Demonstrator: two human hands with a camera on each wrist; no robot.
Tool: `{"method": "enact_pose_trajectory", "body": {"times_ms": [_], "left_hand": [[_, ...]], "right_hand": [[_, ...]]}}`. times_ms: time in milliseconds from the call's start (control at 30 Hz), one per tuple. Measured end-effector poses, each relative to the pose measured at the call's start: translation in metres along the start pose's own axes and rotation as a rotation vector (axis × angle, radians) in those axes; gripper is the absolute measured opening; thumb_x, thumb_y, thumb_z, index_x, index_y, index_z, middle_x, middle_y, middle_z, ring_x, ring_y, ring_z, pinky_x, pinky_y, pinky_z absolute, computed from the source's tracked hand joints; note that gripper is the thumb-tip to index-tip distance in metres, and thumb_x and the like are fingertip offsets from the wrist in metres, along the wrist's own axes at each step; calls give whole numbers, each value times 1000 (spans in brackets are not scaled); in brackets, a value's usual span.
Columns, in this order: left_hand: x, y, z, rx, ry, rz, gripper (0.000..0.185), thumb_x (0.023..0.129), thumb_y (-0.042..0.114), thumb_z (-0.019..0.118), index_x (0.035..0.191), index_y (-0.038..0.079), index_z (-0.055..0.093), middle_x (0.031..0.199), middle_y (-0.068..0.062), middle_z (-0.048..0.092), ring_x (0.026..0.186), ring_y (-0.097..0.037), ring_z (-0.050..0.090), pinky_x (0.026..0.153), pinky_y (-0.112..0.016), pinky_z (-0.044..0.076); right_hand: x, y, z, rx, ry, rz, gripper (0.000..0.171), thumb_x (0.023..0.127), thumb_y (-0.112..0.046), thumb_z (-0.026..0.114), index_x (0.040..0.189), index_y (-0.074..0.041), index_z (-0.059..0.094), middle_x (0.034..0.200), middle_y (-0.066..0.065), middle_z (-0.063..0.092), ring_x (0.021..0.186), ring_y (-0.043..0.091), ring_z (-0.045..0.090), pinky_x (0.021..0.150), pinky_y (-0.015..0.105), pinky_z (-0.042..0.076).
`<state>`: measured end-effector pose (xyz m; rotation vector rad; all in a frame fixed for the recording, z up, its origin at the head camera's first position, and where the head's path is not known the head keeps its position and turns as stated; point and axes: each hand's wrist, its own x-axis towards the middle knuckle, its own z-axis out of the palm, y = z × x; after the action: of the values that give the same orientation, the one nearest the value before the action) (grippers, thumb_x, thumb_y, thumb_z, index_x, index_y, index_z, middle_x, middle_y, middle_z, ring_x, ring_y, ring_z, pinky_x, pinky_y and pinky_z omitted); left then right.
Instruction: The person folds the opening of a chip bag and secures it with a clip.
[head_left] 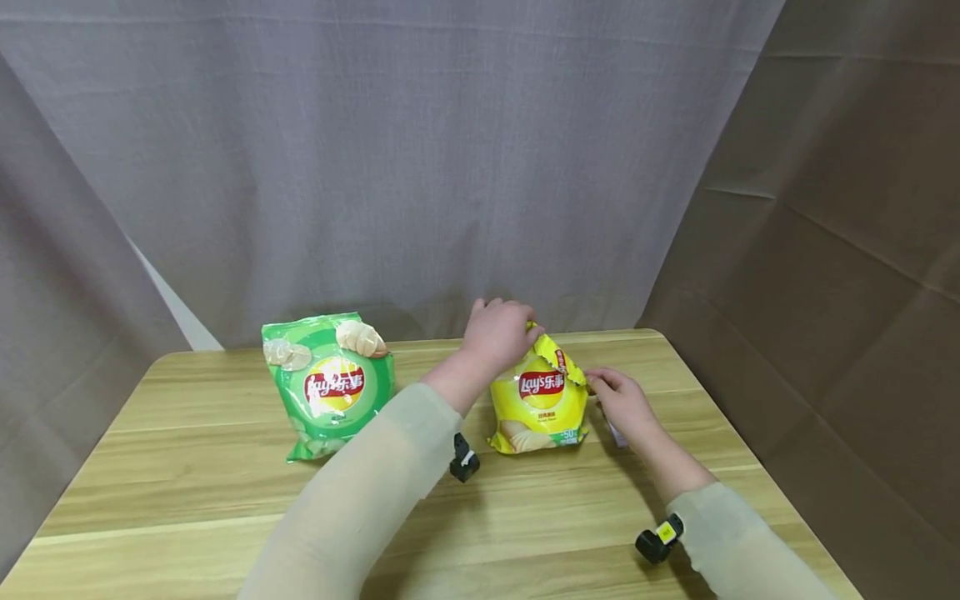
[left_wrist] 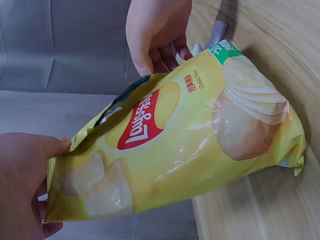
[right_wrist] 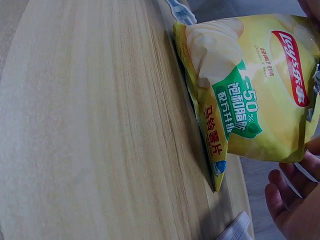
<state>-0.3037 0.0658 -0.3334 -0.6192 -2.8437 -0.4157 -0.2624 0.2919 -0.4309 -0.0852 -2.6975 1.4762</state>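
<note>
A yellow bag of potato chips (head_left: 538,404) stands on the table with its front toward me. Its top edge gapes in the left wrist view, where the chip bag (left_wrist: 200,120) shows a dark, silvery slit. My left hand (head_left: 501,333) pinches the top left corner between thumb and fingers. At the upper right edge, my right hand (head_left: 621,402) grips the bag with thumb and fingertips, and the right wrist view shows this hand (right_wrist: 300,195) at the bag's side. The bag's contents are hidden.
A green bag of potato chips (head_left: 333,387) leans at the left of the wooden table (head_left: 187,483). A pale, flat-ended object (right_wrist: 236,229) lies below my right hand. A light-blue and white plastic piece (right_wrist: 181,12) lies beyond the yellow bag. A grey curtain (head_left: 450,167) hangs behind.
</note>
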Motion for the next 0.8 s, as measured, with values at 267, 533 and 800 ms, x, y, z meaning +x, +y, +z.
{"method": "enact_pose_trajectory", "body": {"times_ms": [267, 533, 800], "left_hand": [[-3, 0, -5, 45, 13, 28, 29, 101, 41, 56, 120, 26, 70, 123, 8, 67, 110, -16, 57, 108, -43, 30], [-6, -1, -8, 26, 21, 30, 25, 100, 39, 58, 117, 26, 71, 117, 8, 68, 108, -16, 56, 107, -43, 29], [-5, 0, -7, 14, 48, 44, 20, 99, 36, 60, 113, 27, 72, 111, 9, 67, 103, -15, 55, 104, -42, 31]], "right_hand": [[0, 1, 1, -47, 6, -11, 39, 106, -27, 45, 129, 1, 60, 127, 20, 62, 113, 32, 58, 89, 38, 50], [6, 6, 0, -140, 24, -53, 35, 105, -28, 49, 123, -1, 64, 123, 19, 64, 113, 33, 57, 95, 46, 47], [6, 3, -2, -158, 29, -62, 34, 105, -25, 51, 122, 1, 64, 123, 20, 63, 117, 34, 55, 100, 50, 43]]}}
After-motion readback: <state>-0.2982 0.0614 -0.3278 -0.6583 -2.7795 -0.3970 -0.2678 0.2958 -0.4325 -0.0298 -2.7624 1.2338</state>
